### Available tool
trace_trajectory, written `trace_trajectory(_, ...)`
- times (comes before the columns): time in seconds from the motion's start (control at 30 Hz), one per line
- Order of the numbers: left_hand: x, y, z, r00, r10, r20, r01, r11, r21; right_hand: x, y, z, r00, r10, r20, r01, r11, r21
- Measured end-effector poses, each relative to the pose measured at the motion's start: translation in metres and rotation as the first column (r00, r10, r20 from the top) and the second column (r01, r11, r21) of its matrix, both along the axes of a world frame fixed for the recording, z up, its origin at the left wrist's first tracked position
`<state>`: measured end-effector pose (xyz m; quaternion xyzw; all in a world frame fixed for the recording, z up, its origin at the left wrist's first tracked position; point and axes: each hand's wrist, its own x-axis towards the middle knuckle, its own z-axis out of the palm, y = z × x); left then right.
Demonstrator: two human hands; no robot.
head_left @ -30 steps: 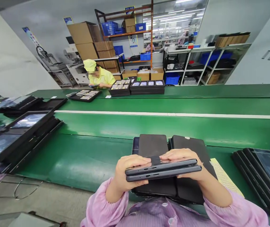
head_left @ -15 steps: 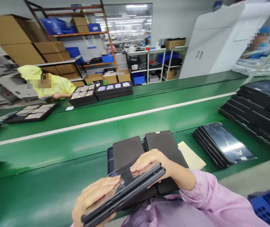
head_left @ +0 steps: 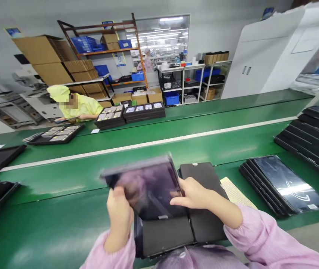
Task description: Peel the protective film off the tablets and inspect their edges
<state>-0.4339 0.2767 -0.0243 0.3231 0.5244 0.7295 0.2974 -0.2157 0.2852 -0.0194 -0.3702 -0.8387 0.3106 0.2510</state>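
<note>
In the head view my left hand and my right hand hold a dark tablet between them. Its glossy face tilts up toward me, and a small white label sits on its near edge. Motion blurs its far left corner. My left thumb lies over the left side, while my right hand grips the right edge. Whether a second tablet lies behind it, I cannot tell. Below are two dark grey padded stacks, a left one partly hidden by the tablet and a right one under my right forearm.
To the right lie a yellow dotted sheet, a pile of tablets and a tall stack of black trays. More black trays stand at left. Across the green bench, a co-worker in yellow sits behind trays of small parts.
The two stacked tablets, edge toward me before, have been lifted and turned so a glossy face shows. My hands shifted from lying over the top to gripping the sides. The view has swung slightly left.
</note>
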Motion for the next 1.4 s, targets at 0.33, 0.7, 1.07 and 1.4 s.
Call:
trace_trajectory(0.33, 0.062, 0.032, -0.025, 0.962, -0.257, -0.090, 0.243, 0.960, -0.140, -0.030, -0.039, 0.052, 0.970, -0.198, 0.144, 0.230, 0.939, -0.257)
trace_trajectory(0.7, 0.039, 0.057, 0.003, 0.911, -0.401, -0.101, 0.398, 0.916, -0.046, -0.057, 0.048, 0.022, 0.784, -0.472, -0.404, 0.237, 0.828, -0.508)
trace_trajectory(1.07, 0.037, 0.061, 0.021, 0.841, -0.517, -0.161, 0.502, 0.856, -0.123, -0.050, 0.064, 0.021, 0.708, -0.428, -0.562, -0.019, 0.783, -0.622)
trace_trajectory(1.4, 0.037, 0.058, 0.024, 0.821, -0.558, -0.124, 0.544, 0.829, -0.129, -0.048, 0.066, 0.015, 0.689, -0.392, -0.609, -0.112, 0.773, -0.625)
